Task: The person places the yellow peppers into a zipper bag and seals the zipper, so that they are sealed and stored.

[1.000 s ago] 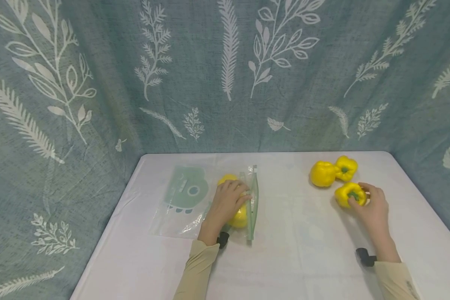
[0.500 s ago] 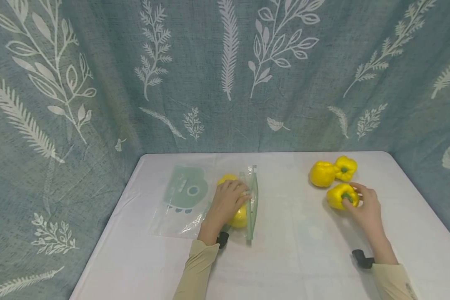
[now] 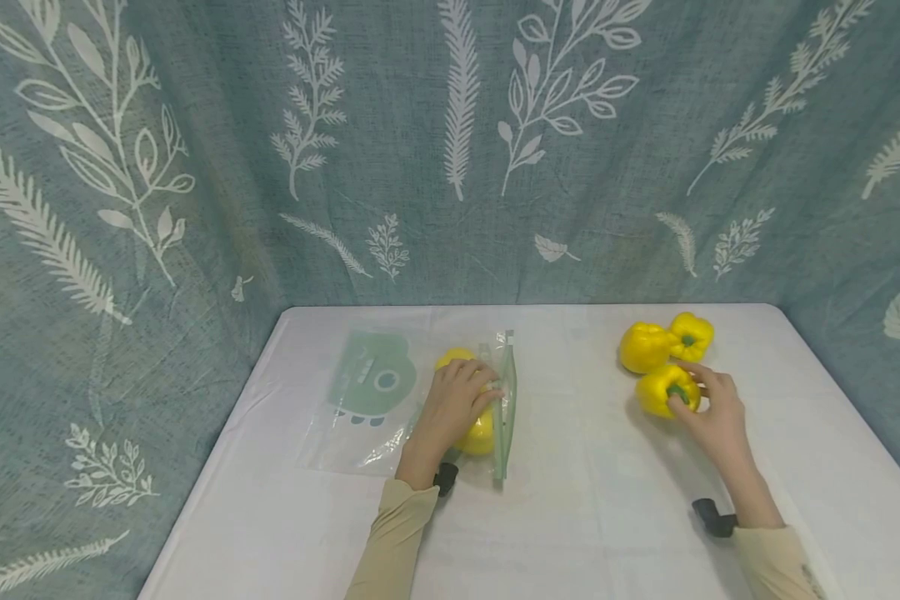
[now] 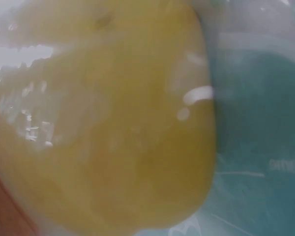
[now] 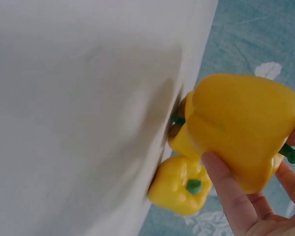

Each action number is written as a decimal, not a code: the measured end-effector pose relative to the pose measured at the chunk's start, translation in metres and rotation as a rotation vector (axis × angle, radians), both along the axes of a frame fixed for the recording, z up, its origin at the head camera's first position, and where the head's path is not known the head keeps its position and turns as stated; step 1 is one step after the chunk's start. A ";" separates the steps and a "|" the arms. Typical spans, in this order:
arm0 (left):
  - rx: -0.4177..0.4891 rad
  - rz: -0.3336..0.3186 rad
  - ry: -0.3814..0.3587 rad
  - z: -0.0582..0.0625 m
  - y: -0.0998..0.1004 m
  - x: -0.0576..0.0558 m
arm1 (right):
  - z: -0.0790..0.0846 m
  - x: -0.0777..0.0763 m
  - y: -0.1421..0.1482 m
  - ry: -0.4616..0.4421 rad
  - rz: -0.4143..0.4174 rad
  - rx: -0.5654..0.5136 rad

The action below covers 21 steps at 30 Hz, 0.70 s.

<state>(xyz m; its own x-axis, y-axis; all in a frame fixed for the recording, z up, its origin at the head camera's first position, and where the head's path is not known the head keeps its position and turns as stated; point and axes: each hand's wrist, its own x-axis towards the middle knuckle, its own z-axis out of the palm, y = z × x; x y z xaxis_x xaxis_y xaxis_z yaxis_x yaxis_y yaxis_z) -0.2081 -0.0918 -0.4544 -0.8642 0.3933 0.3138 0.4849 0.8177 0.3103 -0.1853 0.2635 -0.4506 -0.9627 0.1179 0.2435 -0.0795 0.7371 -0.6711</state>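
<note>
In the head view, a clear zip bag (image 3: 372, 379) with a green printed design lies on the table's left half. My left hand (image 3: 453, 400) lies over its mouth end, with thumb and fingertips gripping the film beside the green zip strip (image 3: 508, 417). Yellow inside the bag (image 3: 480, 435) shows above and below that hand; close up in the left wrist view it is a glossy yellow bell pepper (image 4: 137, 132) under the film. My right hand (image 3: 712, 412) holds another bell pepper (image 3: 660, 392) by its stem end, raised over the table, its green stem towards the palm.
Two more yellow bell peppers stand together at the back right, one pepper (image 3: 645, 348) left of the other pepper (image 3: 692, 337). A white cloth covers the table (image 3: 570, 517). Blue-green curtains (image 3: 420, 150) with white leaf prints hang behind and at both sides.
The right hand has moved left with its bell pepper, which now overlaps the lower edge of the standing pair. The left hand and the zip bag have kept their place.
</note>
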 end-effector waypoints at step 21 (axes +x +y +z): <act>-0.004 0.001 0.017 0.000 0.000 -0.002 | -0.003 -0.007 -0.028 0.098 0.125 -0.034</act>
<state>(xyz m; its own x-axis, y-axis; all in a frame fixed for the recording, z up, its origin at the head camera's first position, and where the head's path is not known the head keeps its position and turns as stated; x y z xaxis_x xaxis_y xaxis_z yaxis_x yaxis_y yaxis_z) -0.2098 -0.0918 -0.4543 -0.8591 0.3941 0.3266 0.4895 0.8192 0.2990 -0.1924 0.2355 -0.4533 -0.9422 0.0082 0.3350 -0.2356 0.6947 -0.6796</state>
